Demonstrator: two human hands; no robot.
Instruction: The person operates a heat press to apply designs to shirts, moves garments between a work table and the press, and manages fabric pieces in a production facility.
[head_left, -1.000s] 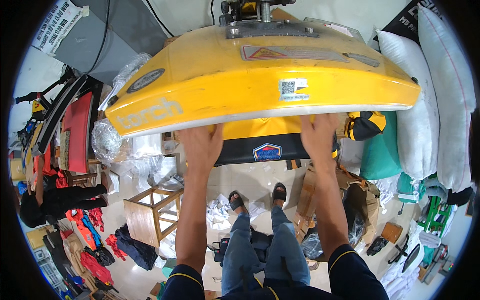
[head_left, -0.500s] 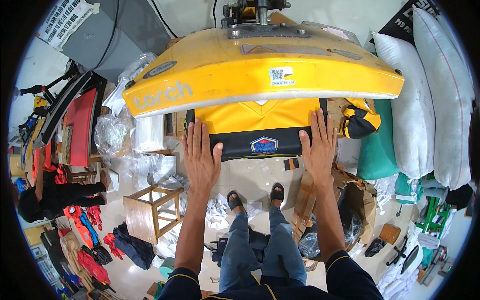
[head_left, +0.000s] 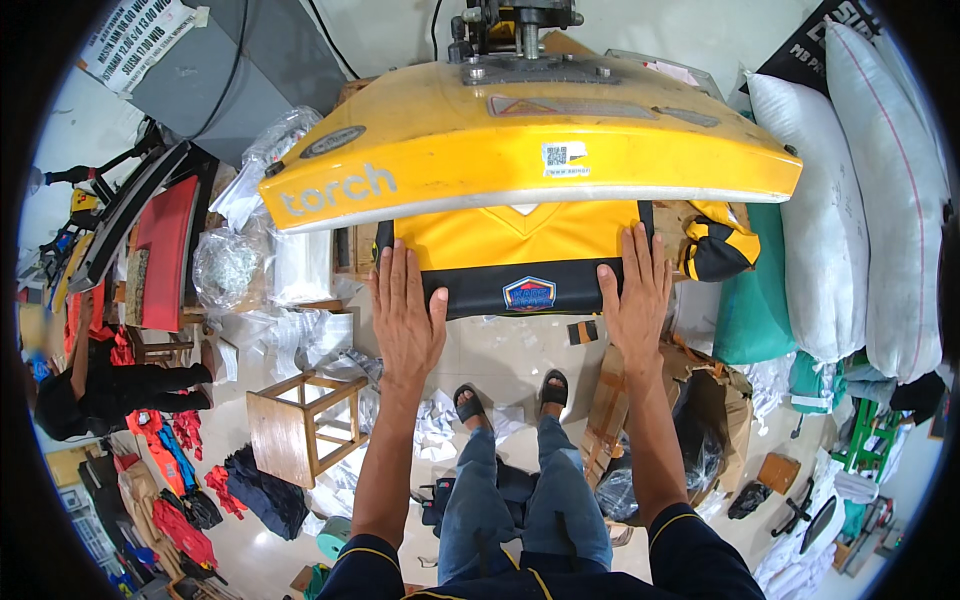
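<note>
A yellow and black garment with a shield-shaped emblem on its black band lies stretched over the bed of a heat press. The press's yellow upper plate overhangs it and hides its far part. My left hand rests on the garment's left front corner, fingers stretched forward and thumb apart. At the right front corner, my right hand lies likewise, palm down. Neither hand grips anything. The emblem sits between the two thumbs.
A bundled yellow and black cloth is right of the press. White sacks and a green sack stand beyond. Below are a wooden stool, a cardboard box and scattered paper. Another person is at far left.
The view has shifted very slightly. Both hands stay flat on the garment's front corners.
</note>
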